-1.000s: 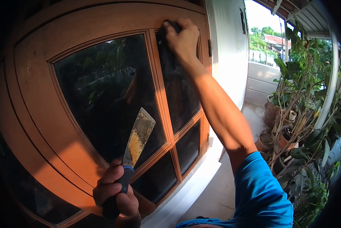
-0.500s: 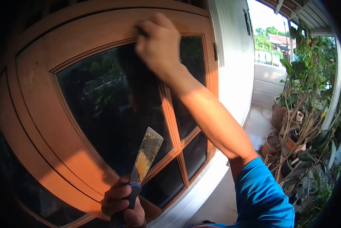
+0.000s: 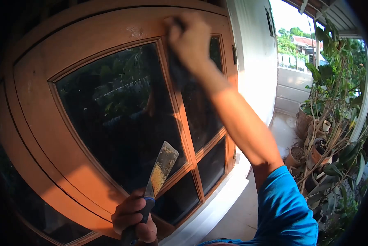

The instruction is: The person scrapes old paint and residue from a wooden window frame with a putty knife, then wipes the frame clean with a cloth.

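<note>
Pressing a dark cloth (image 3: 176, 69) at upper centre with our right hand (image 3: 190, 39) onto the brown wooden glazed window frame (image 3: 89, 41), we are gripping a rusty flat-bladed metal scraper (image 3: 161, 170) in our left hand (image 3: 132, 219) at the bottom.

You have one view only, from the camera on your head, so nothing is shared with another. It faces forward and slightly down, close against the wooden window frame (image 3: 89, 45), whose dark panes fill the left and centre. Its wide lens bends the edges; the porch plants (image 3: 331, 123) sit farther off at right.
</note>
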### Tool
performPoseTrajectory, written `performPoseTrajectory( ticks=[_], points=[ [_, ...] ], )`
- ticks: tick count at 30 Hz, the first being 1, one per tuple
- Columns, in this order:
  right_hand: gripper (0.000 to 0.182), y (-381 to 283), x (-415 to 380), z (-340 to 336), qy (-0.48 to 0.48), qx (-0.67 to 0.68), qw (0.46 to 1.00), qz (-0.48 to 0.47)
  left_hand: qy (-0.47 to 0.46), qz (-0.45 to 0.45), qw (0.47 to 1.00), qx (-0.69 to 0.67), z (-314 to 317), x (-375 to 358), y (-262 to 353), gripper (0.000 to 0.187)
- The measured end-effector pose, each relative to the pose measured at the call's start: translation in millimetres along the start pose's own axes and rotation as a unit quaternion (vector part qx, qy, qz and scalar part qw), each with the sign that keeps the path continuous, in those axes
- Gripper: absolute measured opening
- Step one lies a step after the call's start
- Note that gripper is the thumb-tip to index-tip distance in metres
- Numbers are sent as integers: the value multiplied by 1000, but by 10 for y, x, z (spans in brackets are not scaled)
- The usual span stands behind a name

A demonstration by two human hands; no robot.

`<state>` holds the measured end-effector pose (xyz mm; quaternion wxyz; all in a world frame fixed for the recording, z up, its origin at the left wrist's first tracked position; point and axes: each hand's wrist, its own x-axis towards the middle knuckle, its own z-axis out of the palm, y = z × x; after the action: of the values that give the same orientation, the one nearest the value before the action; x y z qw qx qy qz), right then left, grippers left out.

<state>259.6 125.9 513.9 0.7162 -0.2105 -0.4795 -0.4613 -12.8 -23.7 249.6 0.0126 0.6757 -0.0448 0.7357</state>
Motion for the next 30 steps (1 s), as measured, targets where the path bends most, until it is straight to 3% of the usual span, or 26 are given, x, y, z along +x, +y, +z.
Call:
performPoseTrajectory(
  ticks=[2,4,6,9,10,16,17,21,23,26,30],
  points=[
    [8,-320,-34,-54,-58,81,995,-25,-1,0,1000,13,111,28,-13,23],
    [9,139,-7,-5,15,26,999,-27,-7,-18,1000,24,84,18,37,23],
    [11,708,-3,-68,21,-89,993,68,4,-35,999,30,50,-5,63,22],
    [12,756,2,-139,23,-138,983,117,-13,18,999,27,-61,9,10,20],
    [12,634,-14,-79,24,-144,981,129,-18,26,999,29,-83,41,31,20],
    [12,-948,134,320,-19,68,996,-52,-17,102,993,51,-166,20,27,25],
    [14,-1165,160,436,-22,92,991,-90,-37,157,983,88,-190,116,8,24],
    [16,-1808,182,665,-60,191,964,-173,-13,305,952,-7,-55,455,-198,29],
    [14,-1778,171,697,-78,243,949,-187,-16,280,960,-12,-12,420,-186,29],
    [10,-1247,218,612,-17,136,975,-177,-20,215,976,-2,-83,249,-120,30],
    [7,-35,164,138,60,82,995,-21,-9,160,987,27,-35,338,-16,27]
  ],
)
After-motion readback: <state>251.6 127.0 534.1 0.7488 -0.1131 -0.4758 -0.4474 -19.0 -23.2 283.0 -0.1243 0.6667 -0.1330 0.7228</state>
